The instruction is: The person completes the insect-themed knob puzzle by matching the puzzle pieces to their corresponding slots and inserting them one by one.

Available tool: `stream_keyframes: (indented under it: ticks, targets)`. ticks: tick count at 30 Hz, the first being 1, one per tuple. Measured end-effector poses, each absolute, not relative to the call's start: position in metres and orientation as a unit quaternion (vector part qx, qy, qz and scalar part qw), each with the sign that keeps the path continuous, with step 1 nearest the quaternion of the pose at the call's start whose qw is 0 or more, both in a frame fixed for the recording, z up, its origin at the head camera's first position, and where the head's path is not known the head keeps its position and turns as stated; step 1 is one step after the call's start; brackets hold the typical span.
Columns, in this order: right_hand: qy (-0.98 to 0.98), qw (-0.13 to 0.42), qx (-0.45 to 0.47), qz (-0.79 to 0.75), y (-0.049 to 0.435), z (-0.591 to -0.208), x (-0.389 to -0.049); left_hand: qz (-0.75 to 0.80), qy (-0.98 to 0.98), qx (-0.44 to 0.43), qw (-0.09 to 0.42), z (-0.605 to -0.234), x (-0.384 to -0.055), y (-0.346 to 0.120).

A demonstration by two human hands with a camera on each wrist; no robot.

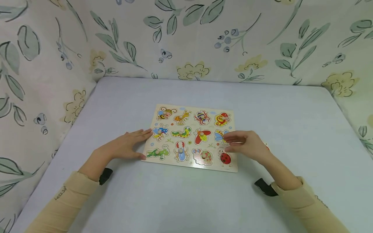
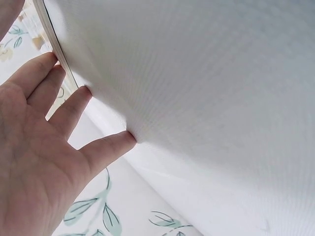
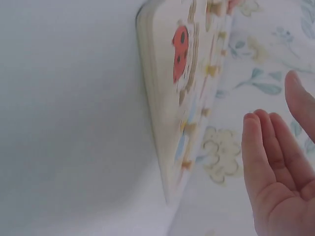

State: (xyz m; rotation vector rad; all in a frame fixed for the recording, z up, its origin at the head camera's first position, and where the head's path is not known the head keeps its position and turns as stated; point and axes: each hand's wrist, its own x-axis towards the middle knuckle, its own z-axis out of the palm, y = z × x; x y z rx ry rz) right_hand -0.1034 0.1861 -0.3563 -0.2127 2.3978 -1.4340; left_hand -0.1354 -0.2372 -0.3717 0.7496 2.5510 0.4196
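Observation:
A wooden knob puzzle board [image 1: 217, 166] with colourful insect pieces lies flat on the table. My left hand [image 1: 122, 145] lies at its left edge with spread fingers; in the left wrist view the fingertips [image 2: 84, 91] touch the board's edge and the table. Over the right edge hovers my right hand [image 1: 247, 145], its fingers nearly straight, with nothing between fingers and thumb in the right wrist view. Below those fingers is the red ladybug picture [image 1: 225, 158], which shows no knob, while the other pieces, such as the beetle [image 1: 181, 152], carry knobs. The dragonfly piece [image 1: 219, 136] is partly covered by the fingers.
Just beyond the right hand, a small red and white thing [image 1: 266, 147] peeks out, mostly hidden by the wrist. A white table [image 1: 180, 200] carries the board. Floral cloth [image 1: 198, 42] hangs behind the table and along its sides. Black straps [image 1: 265, 187] hang at both wrists.

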Motion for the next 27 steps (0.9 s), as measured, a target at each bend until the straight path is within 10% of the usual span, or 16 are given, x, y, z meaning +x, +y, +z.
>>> stream_keyframes:
  ticks: [27]
  targets:
    - [0.855,0.148,0.035,-0.496,0.262,-0.36,-0.095,0.147,0.924,0.266,0.232,-0.371,-0.137,-0.236]
